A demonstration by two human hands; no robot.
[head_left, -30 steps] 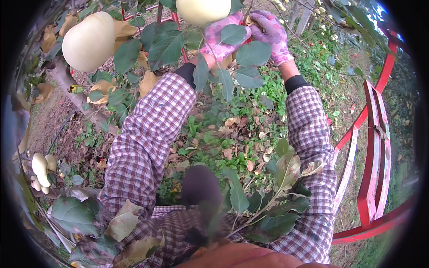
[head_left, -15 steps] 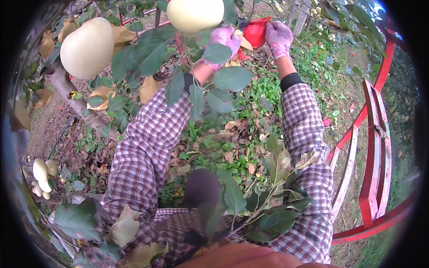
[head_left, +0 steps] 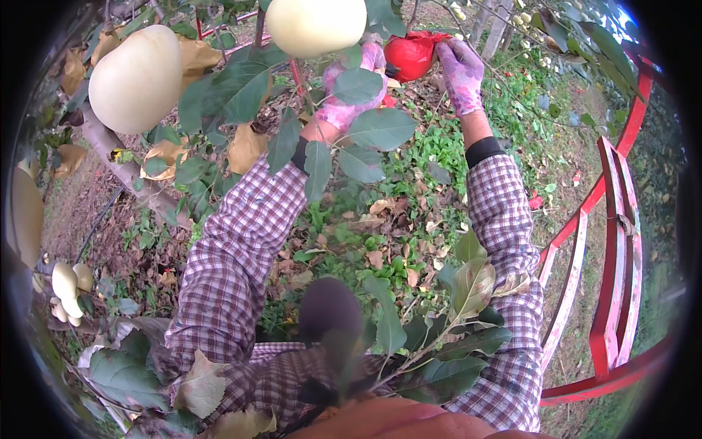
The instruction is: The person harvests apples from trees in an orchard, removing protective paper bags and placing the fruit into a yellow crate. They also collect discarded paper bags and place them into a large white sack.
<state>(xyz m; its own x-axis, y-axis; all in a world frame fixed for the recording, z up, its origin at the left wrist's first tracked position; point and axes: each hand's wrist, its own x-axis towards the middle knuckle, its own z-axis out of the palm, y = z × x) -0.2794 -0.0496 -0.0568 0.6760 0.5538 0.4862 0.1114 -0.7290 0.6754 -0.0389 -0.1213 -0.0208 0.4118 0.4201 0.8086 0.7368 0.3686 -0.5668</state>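
Note:
A rounded bundle in a red wrapper (head_left: 409,58) hangs ahead of me, with a dark patch at its left side. My right hand (head_left: 462,77), in a pink-purple patterned glove, is closed at the fingertips on the wrapper's gathered right edge. Just left of the bundle is my left hand (head_left: 341,113), gloved alike, with curled fingers. A green leaf (head_left: 357,86) covers part of it, and what those fingers hold cannot be made out. Above that hand hangs a large pale yellow apple (head_left: 316,26). Another pale apple (head_left: 137,79) hangs farther left.
Leafy twigs (head_left: 382,129) cross before my left wrist, and a branch (head_left: 431,344) overlaps my right sleeve. A red metal frame (head_left: 605,256) stands at the right. A tree limb (head_left: 121,157) runs along the left. Smaller pale fruit (head_left: 66,285) hangs lower left.
The red bundle has shifted slightly left and turned, with its gathered edge now stretched toward my right hand. My right hand has come slightly lower; the left has shifted slightly.

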